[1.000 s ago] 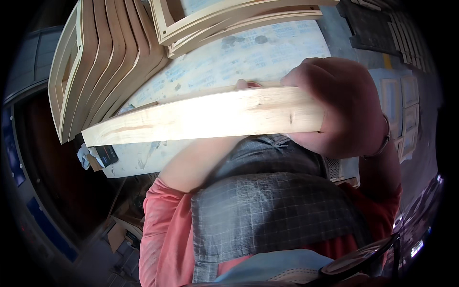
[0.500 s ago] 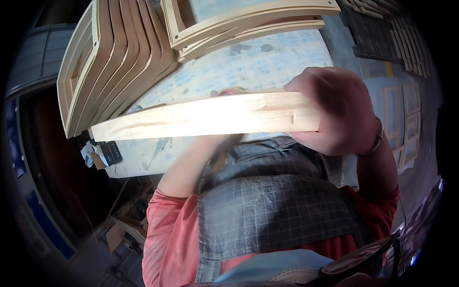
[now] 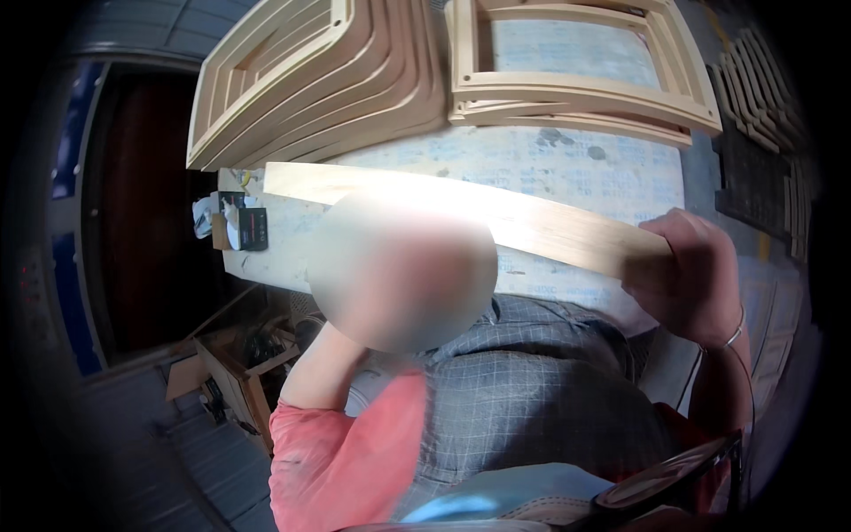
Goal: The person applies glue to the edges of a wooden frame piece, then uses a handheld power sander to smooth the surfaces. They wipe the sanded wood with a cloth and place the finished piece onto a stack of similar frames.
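Note:
A long, pale, slightly curved wooden piece (image 3: 567, 229) is held up above the worktable, its broad face toward me and brightly lit. Whether it is a single bar or one side of a frame seen edge-on, I cannot tell. My right hand (image 3: 696, 279), with a band on its wrist, is closed round its right end, thumb along the upper edge. In front of its left-middle part is my left hand (image 3: 412, 266), covered by a round blur that hides the fingers and anything in them.
Several curved wooden frames (image 3: 390, 80) stand stacked at the table's far left. More frames (image 3: 576, 111) lie piled at the back right. A small dark box (image 3: 253, 229) sits at the left edge of the pale worktable (image 3: 612, 182). Below it stands an open carton (image 3: 235, 377).
The view has shifted. The wooden piece now slopes down to the right, with my right hand lower. My left hand, mostly behind the piece before, is now in front of it, blurred.

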### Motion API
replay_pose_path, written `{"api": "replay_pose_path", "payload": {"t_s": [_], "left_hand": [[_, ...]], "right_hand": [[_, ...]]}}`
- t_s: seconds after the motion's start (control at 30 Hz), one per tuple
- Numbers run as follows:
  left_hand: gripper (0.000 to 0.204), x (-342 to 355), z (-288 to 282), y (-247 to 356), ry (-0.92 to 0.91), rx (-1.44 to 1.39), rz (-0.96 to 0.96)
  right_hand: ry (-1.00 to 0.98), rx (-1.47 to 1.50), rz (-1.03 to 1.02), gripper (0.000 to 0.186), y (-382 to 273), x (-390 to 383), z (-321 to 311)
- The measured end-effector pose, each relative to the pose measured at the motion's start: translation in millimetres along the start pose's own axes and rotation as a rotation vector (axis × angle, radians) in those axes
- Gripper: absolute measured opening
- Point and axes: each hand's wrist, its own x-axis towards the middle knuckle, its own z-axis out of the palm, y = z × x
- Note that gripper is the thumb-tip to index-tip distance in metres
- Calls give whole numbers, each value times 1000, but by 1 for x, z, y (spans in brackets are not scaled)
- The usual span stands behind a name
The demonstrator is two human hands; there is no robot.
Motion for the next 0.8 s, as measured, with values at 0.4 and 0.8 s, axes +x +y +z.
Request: {"api": "replay_pose_path", "payload": {"t_s": [0.4, 0.8], "left_hand": [[50, 15, -112, 60, 43, 138, 296], [57, 23, -176, -73, 15, 134, -458]], "right_hand": [[-246, -498, -62, 39, -54, 37, 32], [-306, -591, 55, 42, -67, 47, 33]]}}
